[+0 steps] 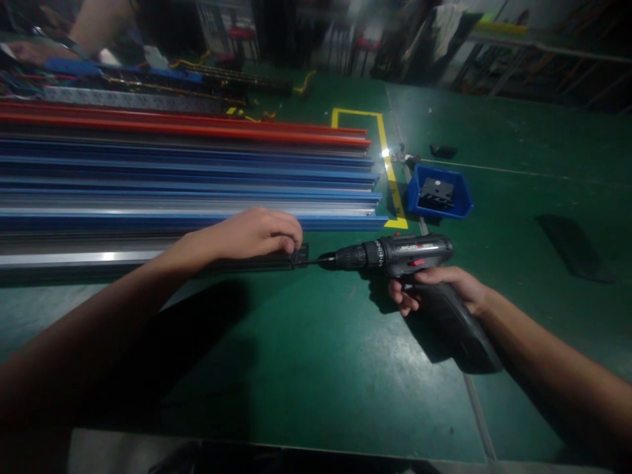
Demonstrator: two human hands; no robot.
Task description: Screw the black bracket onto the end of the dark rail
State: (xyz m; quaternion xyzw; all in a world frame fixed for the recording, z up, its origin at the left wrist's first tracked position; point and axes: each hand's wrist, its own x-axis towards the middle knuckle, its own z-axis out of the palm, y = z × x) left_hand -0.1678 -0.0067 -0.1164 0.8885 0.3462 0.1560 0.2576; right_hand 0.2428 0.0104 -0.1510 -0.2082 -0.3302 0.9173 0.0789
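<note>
My right hand (444, 289) is wrapped round the handle of a black cordless drill (415, 253), which lies level just above the green table. Its long thin bit (318, 261) points left and reaches a small black slotted end plate (304, 253) at the right end of a silver and black metal profile (123, 255). Over that end my left hand (261, 232) rests with curled fingers, pinching at the end plate. The fingertips partly cover the plate, and whether a screw sits at the bit's tip cannot be made out.
Blue profiles (197, 187) and red profiles (197, 125) lie side by side behind. A blue bin (464, 204) with black plates stands at the right, near yellow tape (388, 151). Another person's arm (93, 29) is at the back left, by wiring.
</note>
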